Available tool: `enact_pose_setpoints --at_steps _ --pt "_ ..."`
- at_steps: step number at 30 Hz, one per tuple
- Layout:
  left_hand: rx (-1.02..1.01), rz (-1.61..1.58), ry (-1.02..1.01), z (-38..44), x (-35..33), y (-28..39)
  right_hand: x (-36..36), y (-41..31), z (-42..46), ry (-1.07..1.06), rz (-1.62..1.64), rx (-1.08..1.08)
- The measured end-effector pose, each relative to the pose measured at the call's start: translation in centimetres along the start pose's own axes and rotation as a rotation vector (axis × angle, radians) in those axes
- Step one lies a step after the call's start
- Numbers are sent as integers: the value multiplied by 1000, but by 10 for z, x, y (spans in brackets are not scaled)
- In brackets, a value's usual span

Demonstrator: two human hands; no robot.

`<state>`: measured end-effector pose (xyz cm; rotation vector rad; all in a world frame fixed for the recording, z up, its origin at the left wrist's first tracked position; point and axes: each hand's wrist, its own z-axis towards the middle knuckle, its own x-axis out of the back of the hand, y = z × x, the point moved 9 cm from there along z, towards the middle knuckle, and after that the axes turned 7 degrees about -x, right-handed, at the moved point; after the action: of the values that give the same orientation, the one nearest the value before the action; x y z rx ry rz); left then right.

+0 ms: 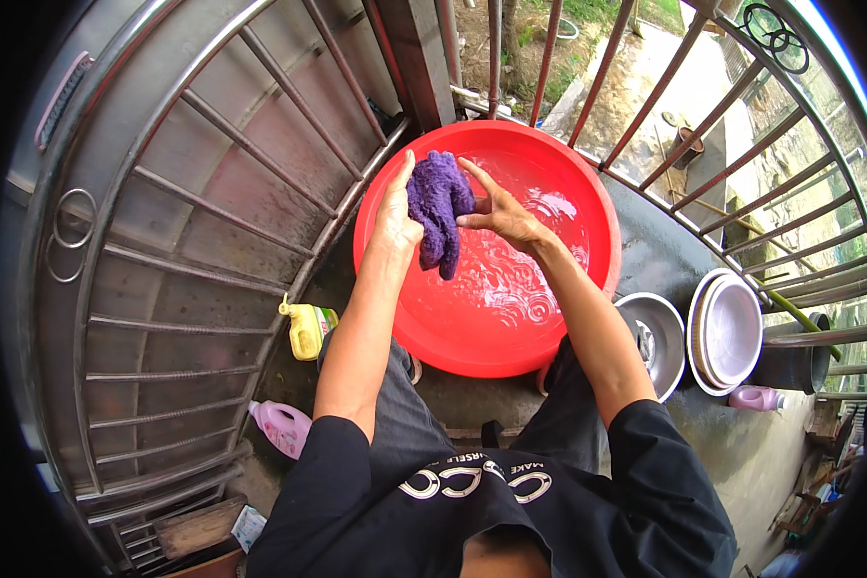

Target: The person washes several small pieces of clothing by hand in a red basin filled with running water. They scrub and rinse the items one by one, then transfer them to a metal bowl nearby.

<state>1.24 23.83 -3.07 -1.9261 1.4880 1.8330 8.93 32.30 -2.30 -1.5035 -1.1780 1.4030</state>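
Observation:
A wet-looking, bunched purple cloth (441,209) is held up over a large round red plastic basin (379,307). My left hand (396,209) grips its left side, fingers pointing away from me and thumb bent in against the fabric. On the other side, my right hand (504,214) steadies the cloth with spread fingers. Its thumb tip rests at the cloth's edge; some fingertips are partly hidden. Below, rippling clear water (506,289) covers the basin's bottom. The basin stands on wet floor between my knees.
Metal railings (209,246) curve around the basin. A yellow pump bottle (308,331) and a pink jug (282,428) stand at left. To the right are a steel bowl (668,343), stacked basins (733,332), a pink bottle (755,398) and a dark bucket (795,361).

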Motion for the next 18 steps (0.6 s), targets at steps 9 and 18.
enact_pose_setpoints --at_steps 9,18 --pt "-58 430 -11 -4 25 32 78 -50 -27 329 214 142" --pt "-598 1659 -198 -35 -35 38 73 -80 -48 270 145 176"
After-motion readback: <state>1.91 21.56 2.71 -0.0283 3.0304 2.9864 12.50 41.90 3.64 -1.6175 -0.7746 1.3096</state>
